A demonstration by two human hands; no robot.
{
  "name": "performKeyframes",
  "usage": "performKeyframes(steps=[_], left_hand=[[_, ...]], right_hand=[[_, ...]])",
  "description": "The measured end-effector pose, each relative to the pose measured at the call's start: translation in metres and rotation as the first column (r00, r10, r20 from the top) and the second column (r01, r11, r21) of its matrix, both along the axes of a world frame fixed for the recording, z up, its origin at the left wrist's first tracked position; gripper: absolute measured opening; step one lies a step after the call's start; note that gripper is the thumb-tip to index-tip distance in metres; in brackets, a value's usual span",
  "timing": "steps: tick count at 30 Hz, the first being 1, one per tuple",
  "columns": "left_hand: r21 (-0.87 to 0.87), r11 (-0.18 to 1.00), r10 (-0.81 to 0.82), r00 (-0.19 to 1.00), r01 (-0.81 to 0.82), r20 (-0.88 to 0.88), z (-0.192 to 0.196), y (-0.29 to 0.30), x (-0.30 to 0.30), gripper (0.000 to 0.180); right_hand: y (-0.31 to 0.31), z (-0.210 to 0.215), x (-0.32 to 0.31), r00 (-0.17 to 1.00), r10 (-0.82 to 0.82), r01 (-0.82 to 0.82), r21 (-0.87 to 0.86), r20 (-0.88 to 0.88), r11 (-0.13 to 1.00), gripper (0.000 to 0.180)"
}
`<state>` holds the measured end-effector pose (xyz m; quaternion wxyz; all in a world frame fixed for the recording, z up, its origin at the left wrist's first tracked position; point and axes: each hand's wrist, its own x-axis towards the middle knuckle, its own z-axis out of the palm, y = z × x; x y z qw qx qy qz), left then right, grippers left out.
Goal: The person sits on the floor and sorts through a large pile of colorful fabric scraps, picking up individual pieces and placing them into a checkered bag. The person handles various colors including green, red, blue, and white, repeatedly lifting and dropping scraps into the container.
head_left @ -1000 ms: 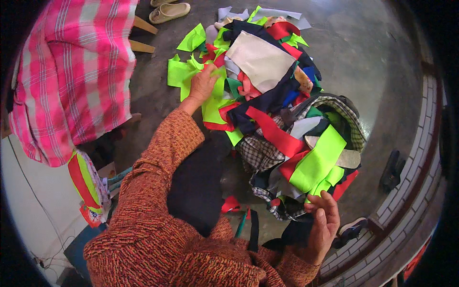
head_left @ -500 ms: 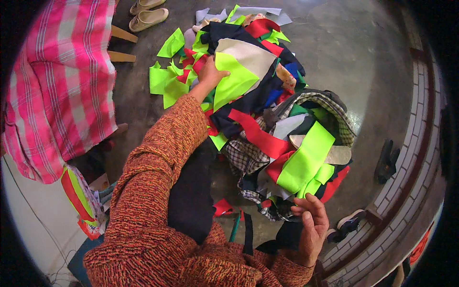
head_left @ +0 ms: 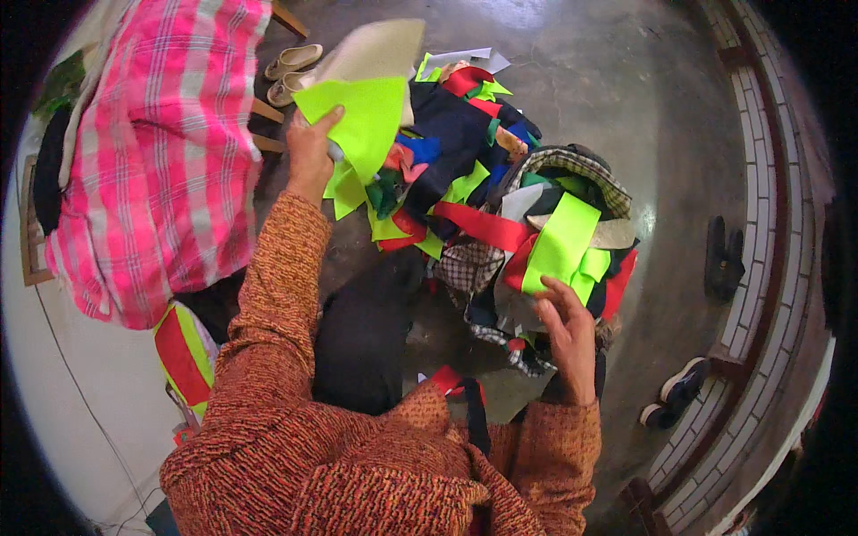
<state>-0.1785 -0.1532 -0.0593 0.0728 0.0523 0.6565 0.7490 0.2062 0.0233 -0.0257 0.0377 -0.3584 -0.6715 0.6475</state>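
My left hand (head_left: 310, 154) grips a neon yellow-green cloth scrap (head_left: 362, 121), its thumb lying over the edge. A beige cloth piece (head_left: 380, 54) is up behind that scrap. Below and to the right spreads a heap of offcuts, with dark navy cloth (head_left: 442, 129) among red, blue and green bits. Nearer me stands an open bag with checked lining (head_left: 603, 177), filled with scraps. A neon strip (head_left: 563, 237) and a red strip (head_left: 483, 225) lie across it. My right hand (head_left: 570, 335) is at the bag's near side, fingers apart, with nothing in it.
At left, pink plaid cloth (head_left: 179, 143) drapes over something with wooden legs. Pale slip-on shoes (head_left: 290, 71) sit beyond it. Dark shoes (head_left: 722, 259) and sneakers (head_left: 681, 389) lie along a white brick-patterned step (head_left: 755, 214) at right.
My left hand has lifted the neon scrap off the heap toward the left, and the beige piece has moved with it. My right hand stays by the bag. The whole view has shifted.
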Motion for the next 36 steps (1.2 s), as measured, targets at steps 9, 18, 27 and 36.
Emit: performKeyframes(steps=[9, 18, 27, 36], left_hand=[[0.106, 0.993, -0.025, 0.984, 0.045, -0.177, 0.123, 0.042, 0.092, 0.031], [-0.381, 0.891, -0.452, 0.572, 0.247, -0.685, 0.091, 0.098, 0.259, 0.026], [-0.513, 0.719, -0.680, 0.322, 0.469, -0.659, 0.056, 0.126, 0.309, 0.034], [-0.433, 0.772, -0.634, 0.511, 0.465, -0.581, 0.087, 0.127, 0.274, 0.047]], right_hand=[[-0.004, 0.013, -0.008, 0.917, -0.149, 0.000, -0.373, -0.370, 0.928, 0.060], [-0.012, 0.034, -0.021, 0.752, -0.375, 0.150, -0.413, -0.542, 0.898, 0.118], [0.010, 0.014, 0.010, 0.596, -0.735, 0.378, -0.694, -0.325, 0.613, 0.036], [0.035, 0.001, 0.019, 0.476, -0.811, 0.365, -0.763, -0.339, 0.533, 0.030]])
